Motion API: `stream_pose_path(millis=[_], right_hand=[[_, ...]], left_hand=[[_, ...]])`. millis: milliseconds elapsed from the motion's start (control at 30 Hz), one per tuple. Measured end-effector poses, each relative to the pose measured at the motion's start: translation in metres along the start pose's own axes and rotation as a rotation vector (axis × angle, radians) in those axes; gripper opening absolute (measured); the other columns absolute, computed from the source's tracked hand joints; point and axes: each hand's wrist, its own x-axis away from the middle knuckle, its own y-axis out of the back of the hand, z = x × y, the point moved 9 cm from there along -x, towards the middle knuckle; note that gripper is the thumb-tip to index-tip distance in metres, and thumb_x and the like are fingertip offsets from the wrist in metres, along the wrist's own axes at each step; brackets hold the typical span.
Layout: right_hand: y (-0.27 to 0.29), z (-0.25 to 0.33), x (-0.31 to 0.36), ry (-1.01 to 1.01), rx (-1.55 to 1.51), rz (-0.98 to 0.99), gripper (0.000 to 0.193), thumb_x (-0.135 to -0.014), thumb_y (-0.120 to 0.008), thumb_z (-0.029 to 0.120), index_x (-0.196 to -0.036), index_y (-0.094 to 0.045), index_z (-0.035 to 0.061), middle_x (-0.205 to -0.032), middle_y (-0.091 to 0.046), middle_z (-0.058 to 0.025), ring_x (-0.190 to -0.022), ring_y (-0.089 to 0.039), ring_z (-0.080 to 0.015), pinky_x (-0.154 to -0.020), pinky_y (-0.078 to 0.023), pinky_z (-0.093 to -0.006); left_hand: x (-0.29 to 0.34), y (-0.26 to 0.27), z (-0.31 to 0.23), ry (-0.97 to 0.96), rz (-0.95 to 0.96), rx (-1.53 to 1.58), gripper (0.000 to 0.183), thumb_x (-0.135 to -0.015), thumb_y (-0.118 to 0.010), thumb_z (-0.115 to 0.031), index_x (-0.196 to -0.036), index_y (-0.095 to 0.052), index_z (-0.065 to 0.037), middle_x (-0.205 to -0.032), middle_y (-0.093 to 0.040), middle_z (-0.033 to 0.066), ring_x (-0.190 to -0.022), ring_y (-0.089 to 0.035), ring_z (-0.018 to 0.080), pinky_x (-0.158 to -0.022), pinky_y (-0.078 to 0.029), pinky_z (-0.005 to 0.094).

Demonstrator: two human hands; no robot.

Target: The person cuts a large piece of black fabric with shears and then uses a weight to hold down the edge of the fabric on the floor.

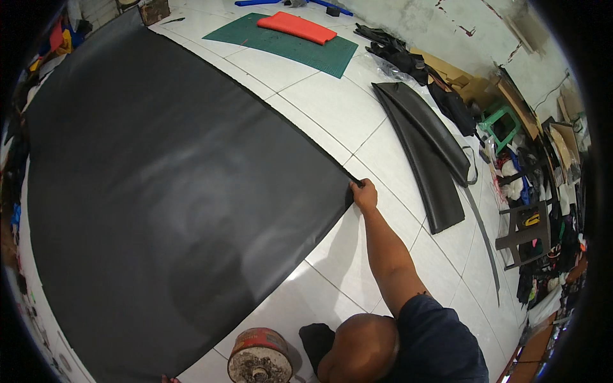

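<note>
A large black sheet of leatherette-like material (191, 166) lies spread across the white floor on my left. At its right corner, my right hand (364, 196) is closed on the edge, thumb and fingers pinching it. Only a few fingertips of my left hand (170, 379) come into view, at the sheet's near edge by the bottom rim of the picture. They touch or lie very close to the material, but their grip is cut off. Soft light patches and a shadow show on the sheet's smooth surface.
A rusty red-rimmed can (260, 357) stands near my bent knee (364, 345). Farther off, a red folded piece (297, 27) rests on a green cutting mat (281, 48). To the right lie a folded black piece (424, 156), a green stool (501, 126), a dark stool (525, 235) and clutter along the wall.
</note>
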Motion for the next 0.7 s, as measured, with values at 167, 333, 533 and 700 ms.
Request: stream_pose_path(millis=[167,333,533,700], right_hand=[[0.003,-0.014,-0.015,0.017,-0.02,-0.047,0.037,-0.08,-0.069,0.032,-0.095,-0.067,-0.0011,-0.087,-0.069,-0.0177,-0.083,-0.068,-0.0295,-0.076,-0.052,-0.0366],[-0.004,-0.015,-0.017,-0.029,-0.008,0.057,0.03,-0.079,-0.071,0.026,-0.094,-0.067,0.0006,-0.086,-0.069,-0.0146,-0.08,-0.067,-0.0266,-0.075,-0.052,-0.0351],[-0.007,-0.021,-0.018,-0.106,-0.16,0.083,0.032,-0.079,-0.074,0.021,-0.104,-0.066,0.0033,-0.095,-0.069,-0.0125,-0.086,-0.066,-0.0224,-0.077,-0.051,-0.0337],[-0.001,-0.028,-0.021,-0.08,-0.125,0.044,0.033,-0.079,-0.075,0.02,-0.107,-0.066,0.006,-0.094,-0.07,-0.012,-0.086,-0.066,-0.0215,-0.076,-0.051,-0.0327]], left_hand=[[0.007,-0.018,-0.008,0.002,0.034,0.022,0.017,-0.097,-0.05,-0.01,-0.082,-0.054,-0.003,-0.074,-0.049,0.0036,-0.063,-0.043,0.0135,-0.055,-0.043,0.0289],[0.013,-0.022,-0.012,0.002,0.04,0.017,0.018,-0.098,-0.048,-0.009,-0.082,-0.053,-0.002,-0.074,-0.047,0.004,-0.063,-0.043,0.0143,-0.056,-0.042,0.0294],[0.004,-0.011,-0.006,-0.055,0.058,-0.108,0.02,-0.098,-0.047,-0.01,-0.079,-0.048,-0.004,-0.074,-0.044,0.0042,-0.065,-0.041,0.0144,-0.056,-0.039,0.0303],[0.016,-0.023,-0.011,-0.045,-0.005,-0.085,0.019,-0.096,-0.05,-0.009,-0.078,-0.047,-0.005,-0.073,-0.043,0.0043,-0.064,-0.04,0.0141,-0.055,-0.039,0.0304]])
